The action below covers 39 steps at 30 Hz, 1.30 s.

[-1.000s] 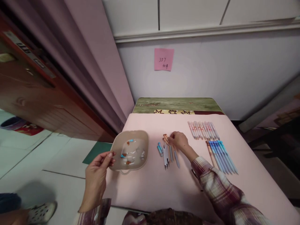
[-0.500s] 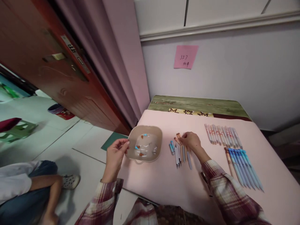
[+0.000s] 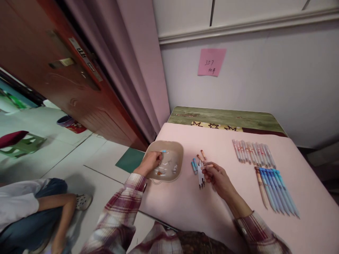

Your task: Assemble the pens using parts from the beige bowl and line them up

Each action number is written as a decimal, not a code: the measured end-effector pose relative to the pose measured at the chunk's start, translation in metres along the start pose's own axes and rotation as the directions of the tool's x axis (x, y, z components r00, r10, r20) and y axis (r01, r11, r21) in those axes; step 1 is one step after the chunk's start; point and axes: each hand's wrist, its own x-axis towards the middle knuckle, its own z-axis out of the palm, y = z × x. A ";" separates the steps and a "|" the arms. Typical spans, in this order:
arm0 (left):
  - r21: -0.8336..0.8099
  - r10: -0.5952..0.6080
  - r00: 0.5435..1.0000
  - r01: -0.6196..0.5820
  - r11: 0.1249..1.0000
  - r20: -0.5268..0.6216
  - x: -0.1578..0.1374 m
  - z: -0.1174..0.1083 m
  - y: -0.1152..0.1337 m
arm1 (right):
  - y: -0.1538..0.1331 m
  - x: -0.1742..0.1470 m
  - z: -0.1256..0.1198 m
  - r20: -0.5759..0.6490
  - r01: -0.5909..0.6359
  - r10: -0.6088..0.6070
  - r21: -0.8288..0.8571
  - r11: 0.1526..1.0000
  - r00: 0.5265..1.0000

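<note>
My left hand reaches over the rim into a beige plastic basin, fingers pinched together; whatever is between them is hidden. Small blue, brown and white pen parts lie scattered on the basin's floor. My right hand is closed around a pen barrel, of which only a tan end shows past the fingertips. Beside it lie thin white refills with dark tips. Two short blue pen pieces sit left of the refills, and two short brown pieces above.
On the pink tabletop, a row of clear pens lies at the right, above several blue pens and a brown pen. Another person sits at the left, near a door. A wall stands behind the table.
My left hand has gone from holding the basin's rim to reaching inside it. My right hand has drawn back toward me from the brown pieces, now with a barrel in its fingers.
</note>
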 end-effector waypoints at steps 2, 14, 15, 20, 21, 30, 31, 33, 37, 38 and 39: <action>0.014 0.006 1.000 -0.006 1.000 0.022 0.001 0.000 -0.001 | 0.004 -0.003 0.000 0.007 -0.010 0.010 0.021 1.000 1.000; 0.078 -0.030 0.990 0.019 0.997 0.137 0.000 0.020 -0.017 | 0.003 -0.003 0.000 0.021 -0.029 0.028 0.068 0.997 0.999; 0.086 -0.031 0.990 0.020 0.996 0.137 -0.001 0.022 -0.016 | 0.002 -0.004 0.001 0.018 -0.036 0.034 0.065 0.997 0.999; 0.124 -0.047 0.994 0.034 0.992 0.099 -0.003 0.021 -0.006 | -0.003 -0.007 0.008 0.022 -0.058 0.058 0.016 0.998 0.998; 0.125 -0.040 0.996 0.029 0.992 0.084 -0.005 0.018 -0.003 | -0.004 -0.008 0.009 0.023 -0.055 0.055 0.005 0.998 0.998; -0.285 -0.041 0.985 -0.008 0.959 -0.166 -0.042 -0.005 0.067 | -0.012 -0.014 0.041 0.054 0.058 -0.055 -0.065 0.996 0.997; -0.432 -0.056 0.986 -0.017 0.902 -0.156 -0.046 -0.001 0.078 | -0.013 -0.015 0.046 0.064 0.080 -0.076 -0.074 0.994 0.995; -0.644 -0.065 0.992 -0.021 0.765 -0.110 -0.053 0.009 0.097 | -0.015 -0.016 0.054 0.075 0.117 -0.110 -0.094 0.989 0.991; -0.770 -0.051 0.996 -0.021 0.638 -0.069 -0.057 0.020 0.118 | -0.014 -0.020 0.060 0.086 0.155 -0.146 -0.107 0.982 0.986; -0.773 -0.045 0.997 -0.022 0.633 -0.065 -0.057 0.020 0.120 | -0.013 -0.020 0.060 0.087 0.159 -0.150 -0.105 0.982 0.985; -0.773 -0.038 0.997 -0.023 0.634 -0.061 -0.057 0.020 0.121 | -0.012 -0.021 0.060 0.086 0.161 -0.153 -0.101 0.982 0.985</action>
